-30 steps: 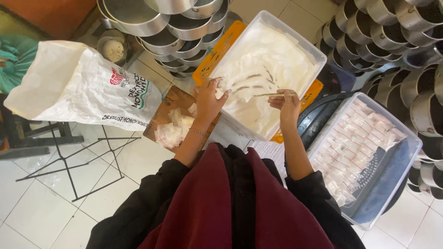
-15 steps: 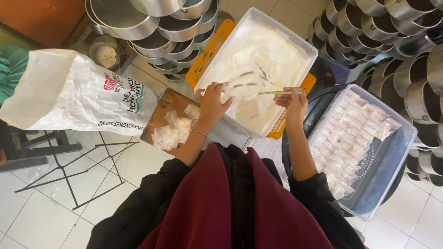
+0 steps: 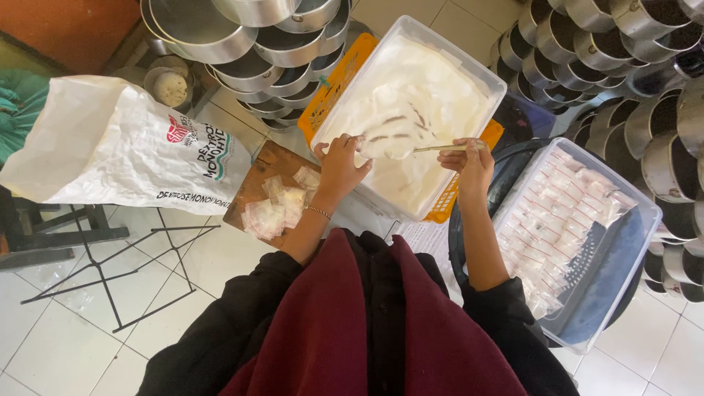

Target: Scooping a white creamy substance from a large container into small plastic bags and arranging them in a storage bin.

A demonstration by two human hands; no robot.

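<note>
My right hand (image 3: pixel 469 160) grips the handle of a spoon (image 3: pixel 425 149) whose bowl carries a heap of white powder. My left hand (image 3: pixel 342 163) holds a small clear plastic bag (image 3: pixel 364 141) right at the spoon's tip. Both hands hover over a large clear plastic tub (image 3: pixel 480 70) filled with white powder (image 3: pixel 422 88), which rests on an orange crate (image 3: pixel 334 81).
A pile of empty small bags (image 3: pixel 275 209) lies on a wooden board (image 3: pixel 264 161) at my left. A tub (image 3: pixel 638 213) of filled packets (image 3: pixel 561 220) sits at my right. A big white sack (image 3: pixel 110 147) lies on the left. Stacked metal pans (image 3: pixel 242 33) surround the area.
The view has shifted slightly. My hands stay over the powder tub, the spoon now loaded and brought to the small bag in my left hand.
</note>
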